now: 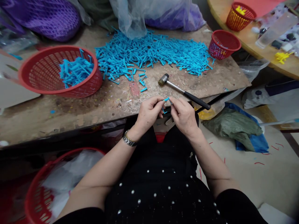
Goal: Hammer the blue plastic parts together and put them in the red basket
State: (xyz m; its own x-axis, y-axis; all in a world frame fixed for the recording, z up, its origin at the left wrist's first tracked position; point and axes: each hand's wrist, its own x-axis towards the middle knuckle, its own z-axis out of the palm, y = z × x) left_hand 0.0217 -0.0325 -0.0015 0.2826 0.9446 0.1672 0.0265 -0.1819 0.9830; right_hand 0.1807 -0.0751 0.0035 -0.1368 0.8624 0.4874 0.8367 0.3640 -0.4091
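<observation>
My left hand is closed, pinching a small blue plastic piece between thumb and forefinger just past the bench's front edge. A second thin blue piece sticks out below those fingers. My right hand is closed too, its fingertips meeting the far end of the pinched piece. Something thin and dark shows at the right fingertips; its kind is too small to tell. A mallet with a black grip lies on the bench just beyond my right hand. Behind it spreads a large heap of blue plastic pieces.
On the wooden bench a red basket at the left holds more blue pieces. A smaller red basket stands at the back right. Purple mesh sacks line the back. Below left is a red basket with plastic bags.
</observation>
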